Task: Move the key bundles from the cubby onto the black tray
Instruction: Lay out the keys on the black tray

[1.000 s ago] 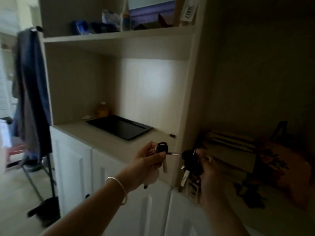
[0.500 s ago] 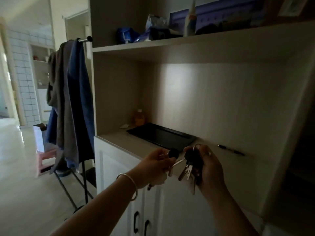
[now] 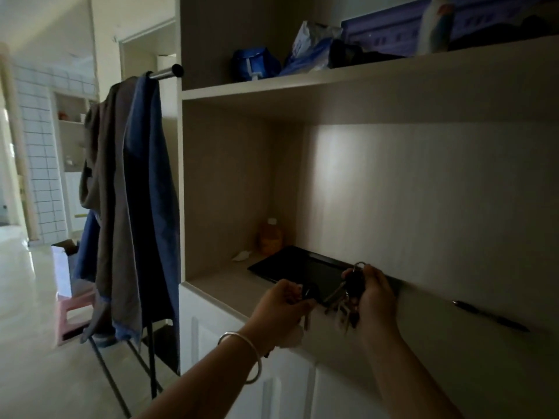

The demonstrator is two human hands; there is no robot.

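Observation:
The black tray (image 3: 290, 264) lies flat on the cabinet counter, in the back left corner of the open niche. My left hand (image 3: 282, 303) grips a key bundle with a black fob (image 3: 309, 290) at the tray's near edge, one key hanging below the fingers. My right hand (image 3: 375, 293) holds a second, bigger key bundle (image 3: 351, 285) with a black fob, a metal ring on top and several keys dangling, just over the tray's near right part. A silver bangle circles my left wrist.
An orange bottle (image 3: 270, 237) and a white scrap (image 3: 242, 255) sit behind the tray. A dark pen (image 3: 490, 319) lies on the counter (image 3: 223, 285) to the right. A shelf above holds blue bags (image 3: 257, 63). Clothes hang on a rack (image 3: 130, 192) at the left.
The view swung left, away from the dark cubby on the right. Both hands carried their key bundles forward to the tray's near edge.

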